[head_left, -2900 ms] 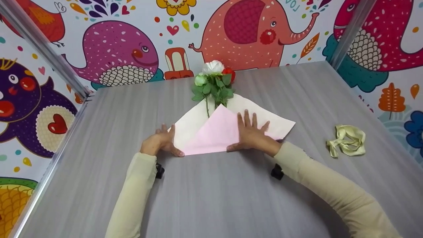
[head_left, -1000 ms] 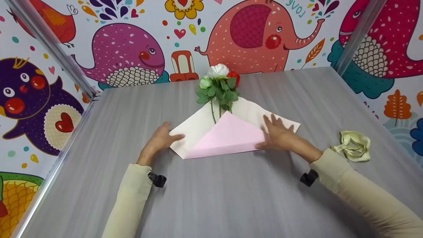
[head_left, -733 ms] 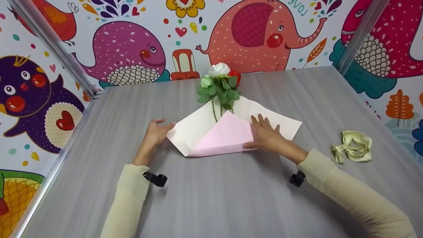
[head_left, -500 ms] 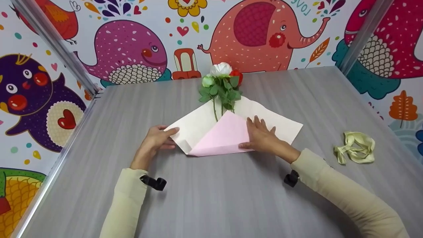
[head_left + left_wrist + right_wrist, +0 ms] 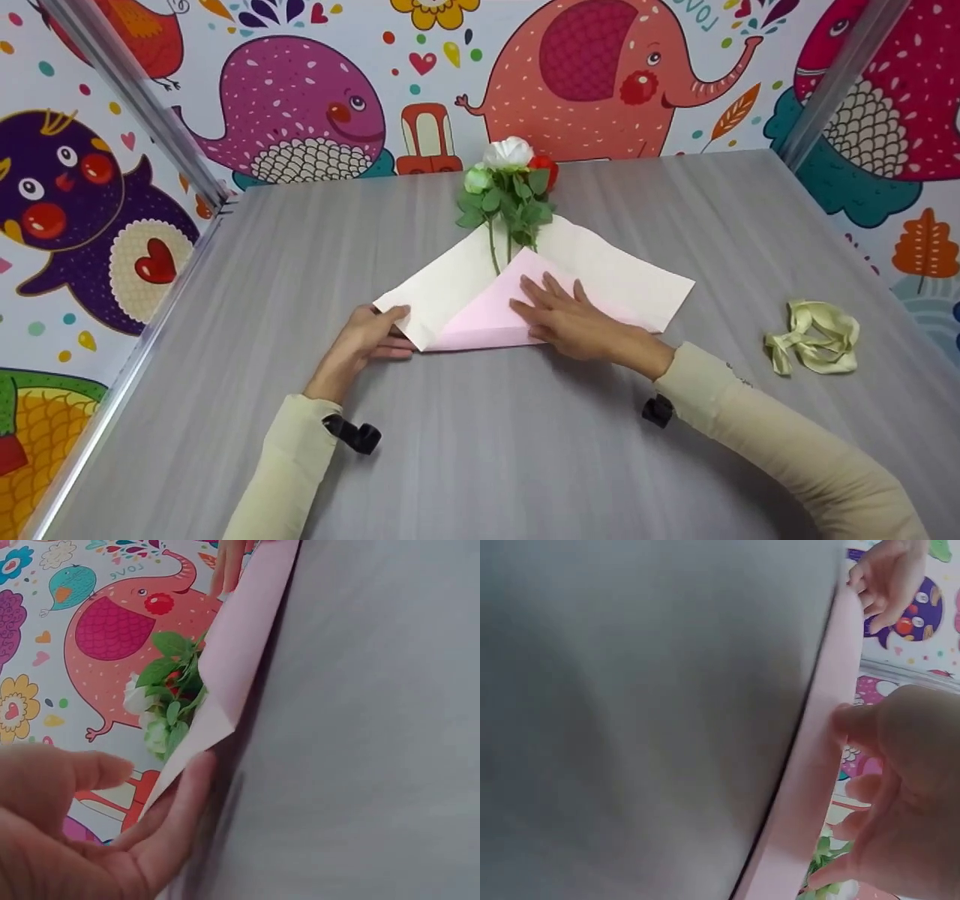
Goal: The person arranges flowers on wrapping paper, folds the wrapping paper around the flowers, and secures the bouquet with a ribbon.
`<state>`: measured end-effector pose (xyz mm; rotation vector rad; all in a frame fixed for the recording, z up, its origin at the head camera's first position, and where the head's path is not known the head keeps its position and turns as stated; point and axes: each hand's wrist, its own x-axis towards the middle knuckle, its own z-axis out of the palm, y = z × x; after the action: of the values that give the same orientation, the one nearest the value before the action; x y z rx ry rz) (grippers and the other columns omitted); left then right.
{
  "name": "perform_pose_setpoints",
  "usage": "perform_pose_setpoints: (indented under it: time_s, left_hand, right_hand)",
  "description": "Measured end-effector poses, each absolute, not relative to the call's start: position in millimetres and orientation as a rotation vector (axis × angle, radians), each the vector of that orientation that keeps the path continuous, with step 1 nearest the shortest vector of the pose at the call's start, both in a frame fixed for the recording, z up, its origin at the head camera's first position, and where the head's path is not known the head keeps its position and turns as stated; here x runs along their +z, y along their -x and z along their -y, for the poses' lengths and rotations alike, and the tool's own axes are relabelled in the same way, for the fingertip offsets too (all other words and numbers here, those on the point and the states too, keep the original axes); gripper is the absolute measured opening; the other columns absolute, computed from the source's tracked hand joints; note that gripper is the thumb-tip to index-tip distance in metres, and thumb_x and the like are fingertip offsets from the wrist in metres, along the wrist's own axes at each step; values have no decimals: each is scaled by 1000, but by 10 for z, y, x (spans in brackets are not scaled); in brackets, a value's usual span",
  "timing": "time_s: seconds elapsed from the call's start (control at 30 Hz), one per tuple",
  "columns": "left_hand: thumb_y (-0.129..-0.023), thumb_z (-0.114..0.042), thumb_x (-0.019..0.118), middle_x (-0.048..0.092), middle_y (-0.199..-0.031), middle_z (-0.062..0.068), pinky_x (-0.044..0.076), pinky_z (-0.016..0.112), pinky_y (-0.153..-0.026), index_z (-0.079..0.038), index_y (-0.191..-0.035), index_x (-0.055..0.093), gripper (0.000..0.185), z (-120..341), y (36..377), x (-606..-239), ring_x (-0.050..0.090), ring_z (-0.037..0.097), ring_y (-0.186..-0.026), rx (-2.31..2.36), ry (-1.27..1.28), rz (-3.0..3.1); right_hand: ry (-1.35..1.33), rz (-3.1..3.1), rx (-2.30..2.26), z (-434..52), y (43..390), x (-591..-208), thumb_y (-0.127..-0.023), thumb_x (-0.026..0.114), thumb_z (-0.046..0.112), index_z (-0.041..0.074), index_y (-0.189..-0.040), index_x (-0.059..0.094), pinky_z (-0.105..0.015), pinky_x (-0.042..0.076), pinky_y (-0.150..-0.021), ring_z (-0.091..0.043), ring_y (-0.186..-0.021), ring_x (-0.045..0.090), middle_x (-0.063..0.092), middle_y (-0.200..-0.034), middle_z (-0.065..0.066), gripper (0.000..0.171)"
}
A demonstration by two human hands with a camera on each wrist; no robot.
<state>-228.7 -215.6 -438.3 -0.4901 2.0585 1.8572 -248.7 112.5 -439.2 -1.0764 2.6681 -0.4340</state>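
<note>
A wrapping paper [image 5: 615,277], cream outside and pink inside, lies on the grey table [image 5: 480,450] with its pink flap [image 5: 484,319] folded up over the stems. A small bunch of flowers [image 5: 510,187], white, green and red, sticks out at its far tip. My left hand [image 5: 386,330] pinches the paper's left corner, thumb on top, and in the left wrist view the paper edge [image 5: 247,637] stands raised off the table beside the flowers [image 5: 169,701]. My right hand [image 5: 559,315] lies flat with straight fingers on the pink flap. The stems' lower ends are hidden under the flap.
A crumpled pale green ribbon [image 5: 814,346] lies on the table to the right. Cartoon-printed walls [image 5: 300,112] with metal corner posts [image 5: 135,97] close off the table at the back and sides. Bare grey tabletop spreads in front of the hands.
My right hand slid left from the flap's right edge onto its middle. My left hand moved in and took hold of the paper's left corner.
</note>
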Motion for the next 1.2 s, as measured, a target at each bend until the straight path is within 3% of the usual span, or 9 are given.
perform_pose_setpoints:
  time_s: [0.2, 0.4, 0.57, 0.7, 0.9, 1.1, 1.2]
  left_hand:
    - [-96, -13, 65, 61, -92, 15, 61, 34, -62, 5, -142, 29, 61, 2070, 2221, -4408, 70, 19, -64, 1875, 414, -2061]
    - [-85, 3, 74, 62, -75, 10, 59, 33, -54, 3, -142, 13, 84, 1907, 2178, -4367, 66, 15, -53, 1895, 412, -2117]
    - [-85, 2, 74, 61, -93, 20, 59, 29, -54, 5, -143, 18, 81, 1774, 2152, -4288, 69, 16, -59, 1784, 399, -2331]
    - [-90, -7, 72, 63, -111, 30, 59, 29, -56, 7, -146, 23, 75, 1686, 2166, -4172, 73, 25, -76, 1734, 360, -2477]
    - [-89, -20, 74, 63, -112, 29, 60, 37, -58, 3, -149, 24, 81, 1527, 2172, -3988, 69, 28, -72, 1658, 291, -2576]
    - [-88, -8, 71, 56, -112, 25, 59, 36, -56, 6, -145, 27, 74, 1446, 2135, -3977, 61, 21, -74, 1549, 207, -2655]
    - [-89, -5, 67, 56, -107, 22, 59, 35, -55, 7, -140, 31, 64, 1436, 2129, -3989, 60, 20, -71, 1550, 183, -2673]
  right_hand:
    - [1069, -2612, -257, -1069, 2518, -4447, -104, 40, 53, 23, -162, 10, -73, -7, -116, -39, -156, -10, -8, -170, -9, 72]
    - [1023, -2588, -174, -1028, 2540, -4462, -101, 38, 61, 21, -162, 5, -73, -5, -116, -37, -156, -11, -11, -170, -8, 80]
    - [1067, -2580, -244, -1022, 2521, -4427, -101, 42, 58, 19, -162, 7, -72, -3, -117, -39, -156, -10, -9, -170, -10, 81]
    - [1122, -2566, -310, -1030, 2505, -4382, -103, 44, 51, 18, -162, 14, -72, -2, -118, -41, -156, -7, -4, -170, -13, 74]
    - [1116, -2602, -431, -1019, 2501, -4329, -104, 49, 42, 18, -156, 37, -70, 6, -119, -38, -157, 1, 7, -170, -13, 58]
    - [1216, -2716, -483, -1037, 2516, -4346, -101, 57, 17, 15, -133, 66, -71, 19, -116, -41, -155, 17, 29, -164, -19, 33]
    - [1210, -2702, -435, -1055, 2510, -4349, -100, 55, 7, 20, -133, 66, -70, 18, -117, -41, -155, 16, 30, -163, -19, 38]
